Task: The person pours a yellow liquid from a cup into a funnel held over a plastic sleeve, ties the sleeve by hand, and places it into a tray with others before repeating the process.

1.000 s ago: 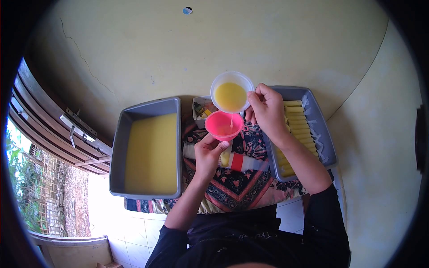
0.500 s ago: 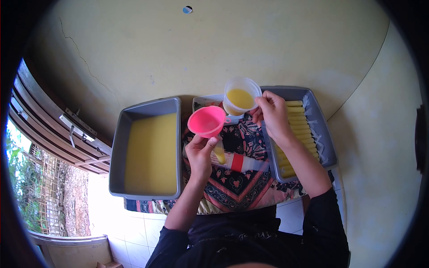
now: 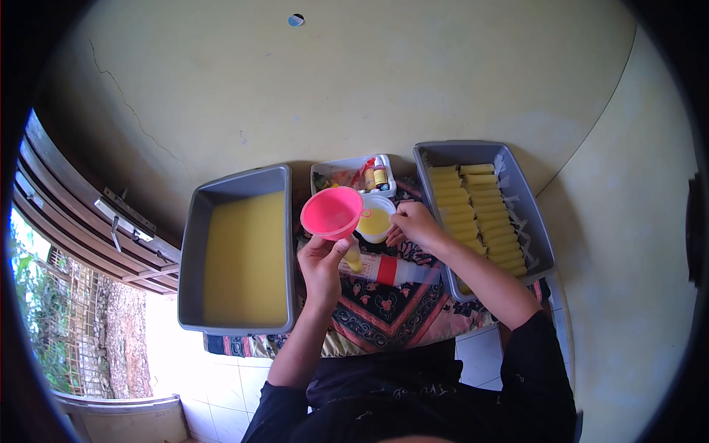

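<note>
In my left hand point(image 3: 321, 267) is a pink funnel point(image 3: 331, 211), gripped at its neck with the wide mouth facing up. A narrow clear plastic sleeve point(image 3: 354, 260) with yellow liquid in its lower end hangs beneath the funnel. My right hand point(image 3: 415, 224) has its fingers closed at the rim of a clear plastic cup point(image 3: 378, 220) that holds yellow liquid. The cup sits low over the patterned cloth point(image 3: 384, 314), just behind the funnel, which overlaps its left side in this view.
A deep grey tub point(image 3: 289, 244) of yellow liquid stands at left. At right, another grey tub point(image 3: 543, 240) holds rows of filled yellow tubes point(image 3: 491, 210). A white tray point(image 3: 319, 168) with small bottles point(image 3: 380, 173) is at the back. A clear-and-red plastic package point(image 3: 388, 271) lies on the cloth.
My right hand has lowered the cup toward the cloth and moved it slightly left, uncovering the white tray and tube rows. My left hand still holds the funnel, shifted a little left and down.
</note>
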Demonstrator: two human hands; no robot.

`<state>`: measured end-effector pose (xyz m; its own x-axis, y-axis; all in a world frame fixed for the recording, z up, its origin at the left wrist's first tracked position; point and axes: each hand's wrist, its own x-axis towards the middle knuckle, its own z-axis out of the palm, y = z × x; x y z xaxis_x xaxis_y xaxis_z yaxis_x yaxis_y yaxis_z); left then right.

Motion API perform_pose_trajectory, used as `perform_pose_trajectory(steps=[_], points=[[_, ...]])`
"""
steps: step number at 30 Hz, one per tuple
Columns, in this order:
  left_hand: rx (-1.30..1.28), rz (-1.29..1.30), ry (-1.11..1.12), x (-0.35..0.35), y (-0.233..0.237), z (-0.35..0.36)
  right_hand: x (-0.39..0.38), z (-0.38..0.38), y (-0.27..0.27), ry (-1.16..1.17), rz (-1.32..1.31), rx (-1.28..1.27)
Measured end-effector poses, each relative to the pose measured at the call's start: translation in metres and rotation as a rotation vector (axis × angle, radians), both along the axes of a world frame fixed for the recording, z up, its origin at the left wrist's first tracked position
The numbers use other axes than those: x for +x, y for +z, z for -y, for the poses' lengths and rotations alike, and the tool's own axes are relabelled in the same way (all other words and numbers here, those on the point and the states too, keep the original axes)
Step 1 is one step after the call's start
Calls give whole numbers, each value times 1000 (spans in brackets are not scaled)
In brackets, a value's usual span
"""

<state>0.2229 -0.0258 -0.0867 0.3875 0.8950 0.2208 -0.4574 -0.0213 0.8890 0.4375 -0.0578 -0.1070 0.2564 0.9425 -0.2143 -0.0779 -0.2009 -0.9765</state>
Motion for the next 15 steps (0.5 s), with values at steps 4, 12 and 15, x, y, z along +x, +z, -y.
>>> perform_pose_trajectory(steps=[4, 12, 15], points=[[13, 17, -29, -1, -2, 1, 0, -4, -19, 18, -3, -34], [-18, -38, -86, 0, -7, 6, 5, -4, -24, 105, 63, -158], [-25, -32, -36, 4, -8, 7, 0, 3, 6, 222, 700, -205]])
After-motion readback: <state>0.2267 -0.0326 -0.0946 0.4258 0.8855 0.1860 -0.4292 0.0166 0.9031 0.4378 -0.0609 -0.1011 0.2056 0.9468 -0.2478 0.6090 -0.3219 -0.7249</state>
